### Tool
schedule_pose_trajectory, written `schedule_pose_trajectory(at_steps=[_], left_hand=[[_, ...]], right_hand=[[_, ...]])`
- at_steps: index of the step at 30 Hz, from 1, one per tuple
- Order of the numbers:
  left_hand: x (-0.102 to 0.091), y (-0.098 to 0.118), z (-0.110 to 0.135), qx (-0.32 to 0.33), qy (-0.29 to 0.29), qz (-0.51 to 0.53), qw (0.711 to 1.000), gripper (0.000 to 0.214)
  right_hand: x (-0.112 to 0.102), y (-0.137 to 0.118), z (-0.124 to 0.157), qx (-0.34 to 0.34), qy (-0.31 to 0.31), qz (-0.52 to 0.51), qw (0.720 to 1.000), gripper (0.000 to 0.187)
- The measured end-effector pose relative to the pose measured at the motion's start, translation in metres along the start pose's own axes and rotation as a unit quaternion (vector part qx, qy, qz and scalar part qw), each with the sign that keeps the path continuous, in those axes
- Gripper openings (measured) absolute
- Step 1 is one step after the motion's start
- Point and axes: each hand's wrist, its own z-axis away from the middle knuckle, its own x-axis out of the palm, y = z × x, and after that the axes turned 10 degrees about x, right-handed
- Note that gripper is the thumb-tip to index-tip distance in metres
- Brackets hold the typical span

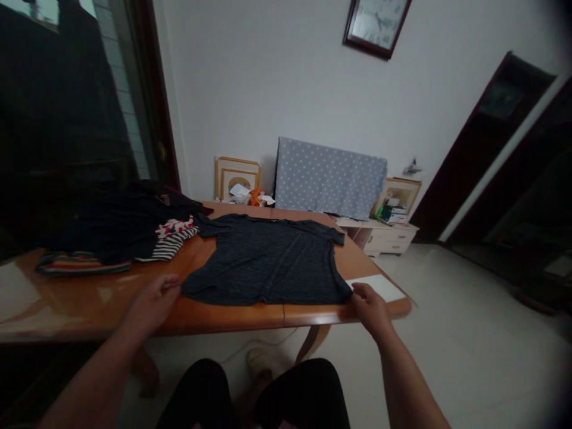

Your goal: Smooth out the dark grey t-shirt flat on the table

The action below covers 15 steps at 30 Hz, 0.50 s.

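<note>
Hands (154,302) (370,305) wide apart at shirt (272,262)

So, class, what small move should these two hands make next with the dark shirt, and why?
Perhaps a gentle outward tug on the dark shirt: it lies spread on the table, the left hand and right hand are at its lower corners, and the near edge between them looks slightly uneven.

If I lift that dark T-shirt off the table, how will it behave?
The dark T-shirt will probably hang floppy: its hem ripples and its sleeves lie limp. It looks light for its spread, being one garment laid flat on the table. Pushed from an edge, it may bunch, since soft wrinkles already show.
</note>
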Motion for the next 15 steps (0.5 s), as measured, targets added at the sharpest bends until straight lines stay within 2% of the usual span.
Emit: schedule_pose_trajectory(at_steps=[2, 4, 8, 11, 15], left_hand=[[-0.002, -0.002, 0.004, 0.030, -0.042, -0.055, 0.997, 0.038], [-0.004, 0.001, 0.009, 0.045, -0.060, -0.129, 0.989, 0.042], [-0.004, 0.018, 0.020, 0.046, -0.069, -0.188, 0.979, 0.044], [0.002, 0.030, 0.024, 0.027, -0.054, -0.211, 0.976, 0.043], [0.009, 0.042, 0.023, 0.011, -0.035, -0.214, 0.976, 0.029]], right_hand=[[0.003, -0.003, 0.001, 0.004, 0.000, 0.043, 0.999, 0.055], [0.004, -0.006, 0.000, 0.008, 0.007, 0.096, 0.995, 0.055], [0.003, -0.014, -0.001, 0.018, 0.009, 0.154, 0.988, 0.040], [0.002, -0.017, 0.000, 0.025, 0.016, 0.136, 0.990, 0.032], [0.004, -0.010, -0.004, 0.037, 0.047, 0.076, 0.995, 0.034]])
